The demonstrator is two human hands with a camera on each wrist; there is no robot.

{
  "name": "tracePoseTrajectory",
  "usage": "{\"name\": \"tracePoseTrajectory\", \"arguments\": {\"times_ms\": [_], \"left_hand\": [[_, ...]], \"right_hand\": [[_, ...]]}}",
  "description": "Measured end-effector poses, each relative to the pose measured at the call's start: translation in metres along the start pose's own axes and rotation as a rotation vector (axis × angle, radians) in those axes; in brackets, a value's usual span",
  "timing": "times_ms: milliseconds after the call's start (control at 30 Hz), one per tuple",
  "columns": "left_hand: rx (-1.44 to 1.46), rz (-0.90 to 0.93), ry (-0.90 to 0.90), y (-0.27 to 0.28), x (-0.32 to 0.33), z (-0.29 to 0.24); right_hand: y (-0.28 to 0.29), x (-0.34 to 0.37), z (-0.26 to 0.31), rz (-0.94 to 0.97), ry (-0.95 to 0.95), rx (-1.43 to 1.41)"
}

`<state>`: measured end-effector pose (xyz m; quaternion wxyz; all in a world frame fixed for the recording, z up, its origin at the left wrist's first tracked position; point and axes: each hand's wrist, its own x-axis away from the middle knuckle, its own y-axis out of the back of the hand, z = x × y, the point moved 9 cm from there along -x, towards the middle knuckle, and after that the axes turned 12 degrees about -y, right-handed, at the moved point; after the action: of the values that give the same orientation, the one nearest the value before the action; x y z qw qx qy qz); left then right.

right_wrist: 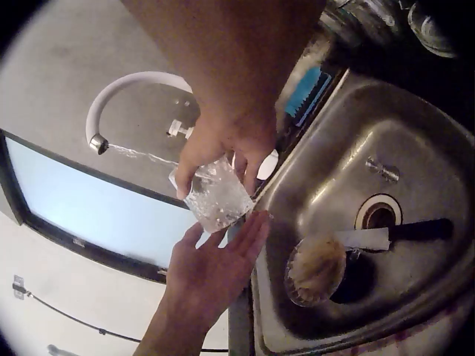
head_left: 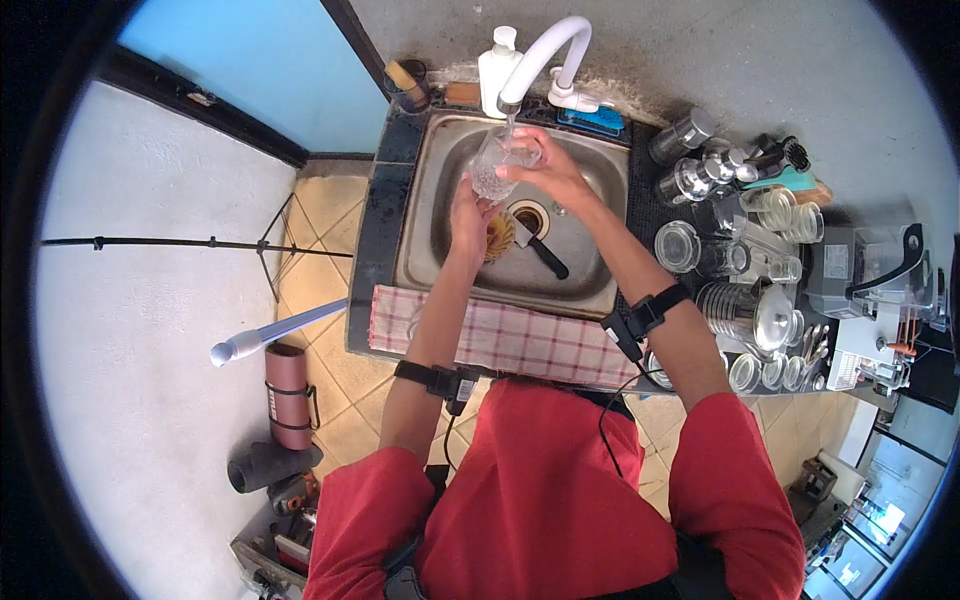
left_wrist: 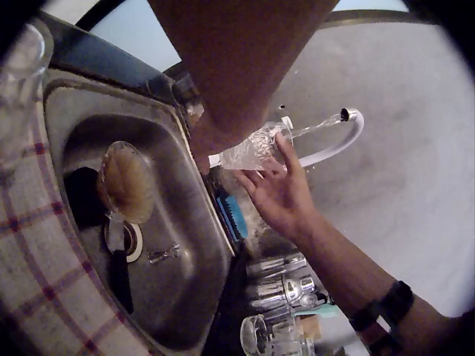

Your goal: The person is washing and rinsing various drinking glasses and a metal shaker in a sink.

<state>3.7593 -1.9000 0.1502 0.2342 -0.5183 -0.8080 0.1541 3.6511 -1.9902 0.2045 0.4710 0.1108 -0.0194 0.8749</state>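
Observation:
My right hand (head_left: 548, 168) grips a clear patterned glass (head_left: 492, 172) near its rim, thumb on one side and fingers on the other. Water from the white faucet (head_left: 550, 50) runs down to the glass. At the other end, my left hand (right_wrist: 211, 271) supports the base with extended, spread fingers. The glass is tilted above the sink (head_left: 425, 240). Below it in the basin lie a fluted amber glass bowl (right_wrist: 318, 271) and a knife (right_wrist: 419, 231) with a dark handle, its blade end against the bowl, beside the drain (head_left: 528, 215).
A white pump bottle (head_left: 495, 75) and a blue brush (head_left: 597, 120) stand behind the sink. Glass jars (head_left: 678, 246) and metal shakers (head_left: 686, 135) crowd the counter at right. A checked cloth (head_left: 540, 340) lies along the front edge. A small clear piece (right_wrist: 382, 169) sits in the basin.

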Motion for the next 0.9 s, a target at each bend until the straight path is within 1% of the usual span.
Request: {"name": "tracePoseTrajectory", "arguments": {"times_ms": [67, 100, 167, 300, 367, 500, 567, 600, 667, 700, 767, 800, 867, 900], "left_hand": [[0.01, -0.019, 0.011, -0.001, 0.0, 0.001], [0.011, -0.019, 0.011, -0.004, 0.0, -0.002], [0.016, 0.024, -0.014, -0.013, 0.002, -0.01], [0.025, 0.053, -0.033, -0.017, 0.0, -0.012], [0.0, 0.038, -0.121, -0.018, -0.001, -0.021], [0.001, 0.044, -0.168, -0.025, 0.001, -0.031], [0.027, 0.053, -0.172, -0.027, 0.0, -0.031], [0.028, 0.053, -0.171, -0.023, -0.004, -0.026], [0.142, 0.083, -0.139, -0.02, -0.011, -0.012], [0.143, 0.084, -0.139, -0.018, -0.012, -0.009], [0.155, 0.035, -0.127, -0.01, -0.013, -0.001], [0.156, 0.035, -0.127, -0.009, -0.014, 0.001], [0.136, -0.055, -0.106, 0.002, -0.015, 0.009], [0.135, -0.055, -0.106, 0.005, -0.016, 0.011]], "right_hand": [[0.005, 0.003, -0.003, -0.082, -0.142, -0.064], [0.004, 0.005, -0.001, -0.082, -0.142, -0.064], [0.004, 0.008, -0.004, -0.092, -0.202, -0.2], [0.007, 0.009, -0.009, -0.139, -0.26, -0.18], [0.008, 0.007, -0.014, -0.177, -0.258, -0.269], [0.007, 0.01, -0.012, -0.181, -0.289, -0.364], [0.009, 0.011, -0.006, -0.199, -0.256, -0.293], [0.009, 0.008, -0.012, -0.2, -0.256, -0.292], [0.008, 0.003, -0.007, -0.19, -0.082, -0.177], [0.007, 0.001, -0.011, -0.191, -0.082, -0.175], [0.004, 0.004, 0.004, -0.236, 0.157, 0.0], [0.004, 0.005, 0.007, -0.237, 0.157, 0.002], [-0.002, 0.01, 0.016, -0.223, 0.196, 0.113], [-0.001, 0.01, 0.015, -0.223, 0.197, 0.113]]}}
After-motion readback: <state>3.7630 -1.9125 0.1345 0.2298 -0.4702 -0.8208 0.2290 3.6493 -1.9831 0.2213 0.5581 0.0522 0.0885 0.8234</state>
